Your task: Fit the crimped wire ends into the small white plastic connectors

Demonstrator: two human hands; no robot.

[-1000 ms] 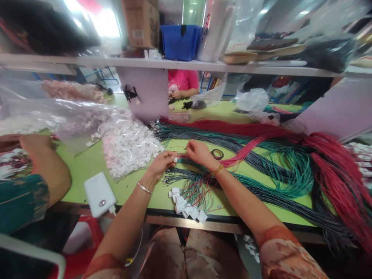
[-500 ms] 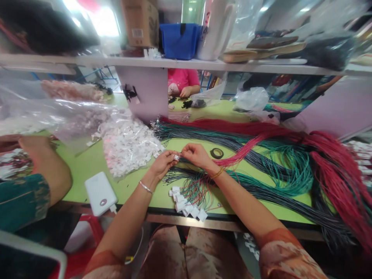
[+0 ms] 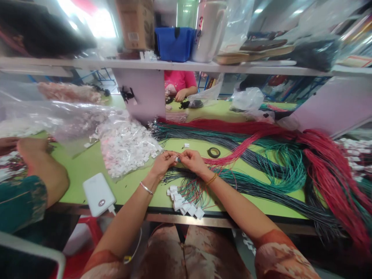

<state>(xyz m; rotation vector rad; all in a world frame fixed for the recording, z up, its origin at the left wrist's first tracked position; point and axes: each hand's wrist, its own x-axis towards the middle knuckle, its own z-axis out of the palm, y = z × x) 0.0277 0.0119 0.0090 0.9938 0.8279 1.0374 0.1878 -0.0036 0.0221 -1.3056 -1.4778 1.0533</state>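
My left hand (image 3: 162, 164) is pinched around a small white connector housing (image 3: 176, 159) above the green tabletop. Fingertip to fingertip with it, my right hand (image 3: 193, 162) is closed at the same connector; the thin wire it seems to grip is mostly hidden by the fingers. Just beyond the right hand lies a single white connector (image 3: 186, 145). Below both hands sits a cluster of white connectors (image 3: 183, 203) with red, green and black wires attached. Long black and green wires (image 3: 247, 186) run off to the right from beneath my right wrist.
A clear bag of white connectors (image 3: 124, 145) lies left of my hands. Black tape (image 3: 214, 152) and red wire bundles (image 3: 250, 126) are beyond and right. A white power bank (image 3: 99, 193) lies near the front edge. A co-worker's arm (image 3: 43, 166) rests at left; a shelf (image 3: 186, 66) spans the back.
My right hand has come down and left, closer to my left hand. The lone white connector behind it now shows. The whole view has shifted slightly.
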